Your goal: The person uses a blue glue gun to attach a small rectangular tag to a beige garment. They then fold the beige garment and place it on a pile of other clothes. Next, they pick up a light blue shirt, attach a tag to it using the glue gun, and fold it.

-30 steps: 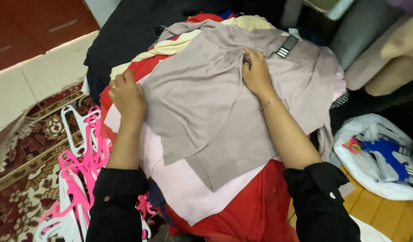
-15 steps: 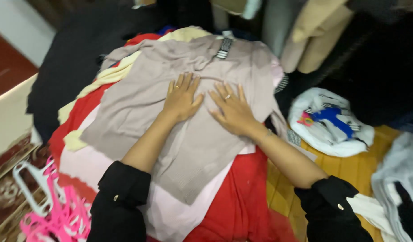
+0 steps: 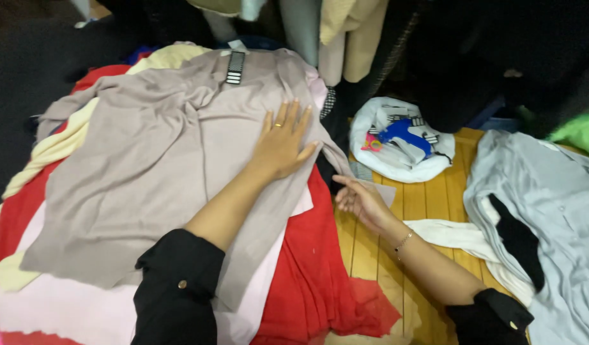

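Since the taupe top (image 3: pixel 160 166) is the thing both hands are busy with, I'll start there: it lies spread flat on top of a heap of clothes, neckline with a striped black-and-white label (image 3: pixel 234 67) at the far end, hem toward the person. The left hand (image 3: pixel 283 142) rests flat on its right side, fingers spread and pressing the cloth down, so that grip is apart and not pinching anything. The right hand (image 3: pixel 359 199) is lower, off the edge of the heap, fingers loosely curled with the sleeve end (image 3: pixel 345 163) lying against them; honestly I can't tell if that grip is closed on the cloth or just touching it. The fabric looks like thin, soft knit, light and floppy, no stiffness at all, so I'd guess it slides easily over the layers below and wrinkles fast; best held at the shoulder seams or sleeve cuffs, I reckon, not bunched in the middle. Under it there's a pale pink piece (image 3: pixel 64 306), a red garment (image 3: pixel 320 281) spilling onto the wooden floor (image 3: pixel 428 211), and a cream one (image 3: pixel 52 150) poking out on the left. Off to the right sit a white bag (image 3: pixel 397 163) with blue and pink bits in it, and a pale grey shirt (image 3: pixel 543 211) laid out on the floor, well apart from the top. More clothes hang in the dark above.
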